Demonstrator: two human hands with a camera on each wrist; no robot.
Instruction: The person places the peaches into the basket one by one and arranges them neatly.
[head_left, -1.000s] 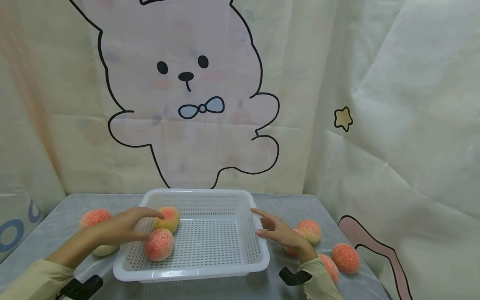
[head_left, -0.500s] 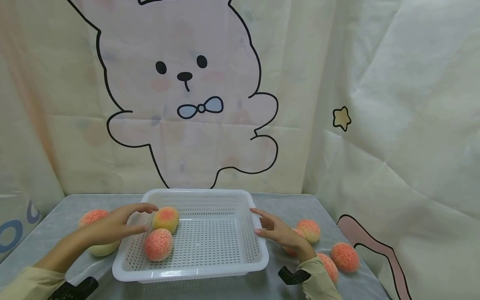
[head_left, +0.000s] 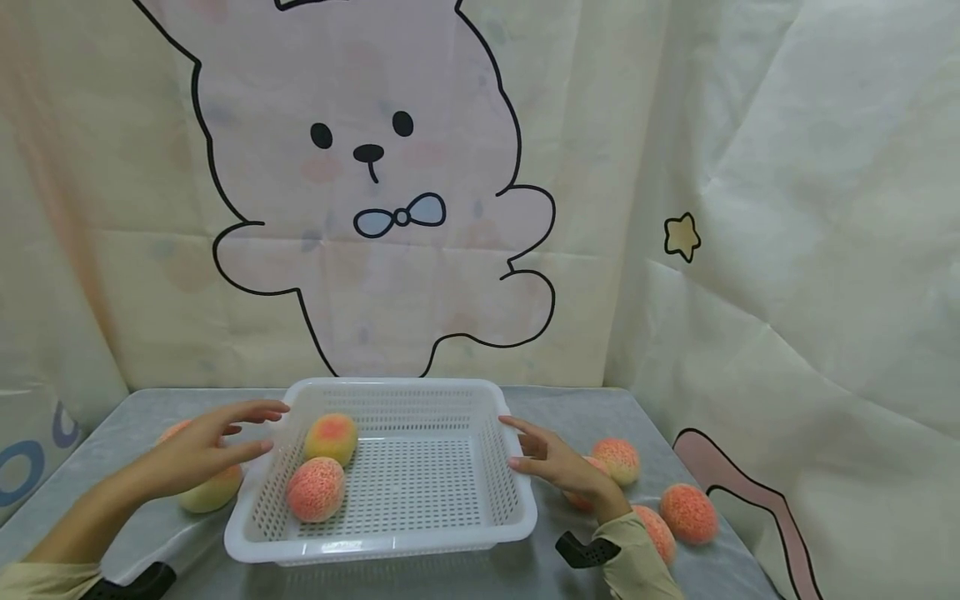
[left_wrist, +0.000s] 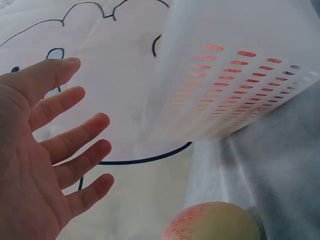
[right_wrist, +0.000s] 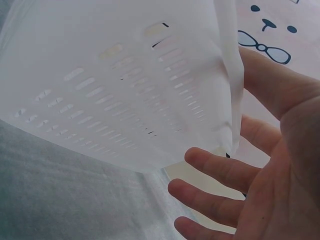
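A white perforated plastic basket (head_left: 405, 546) stands mid-table with two peaches inside at its left: a yellow-orange peach (head_left: 331, 439) and a redder peach (head_left: 317, 490). My left hand (head_left: 195, 450) is just outside the basket's left rim, fingers spread and holding nothing. Under it lies a pale peach (head_left: 213, 490), also seen as a peach (left_wrist: 212, 222) in the left wrist view; another peach (head_left: 174, 430) is mostly hidden behind the hand. My right hand (head_left: 555, 462) rests on the right rim, thumb and index fingertips over it, the other fingers outside the basket wall (right_wrist: 100, 40), loosely extended.
Several peaches lie right of the basket, including a far peach (head_left: 617, 461), an outer peach (head_left: 689, 514) and a near peach (head_left: 657, 533) partly behind the right forearm. A grey cloth covers the table (head_left: 420, 579). A cartoon-printed curtain (head_left: 585, 167) hangs behind.
My left hand has drawn back leftward, from over the peaches in the basket to outside its left rim. The right hand and the basket have stayed in place.
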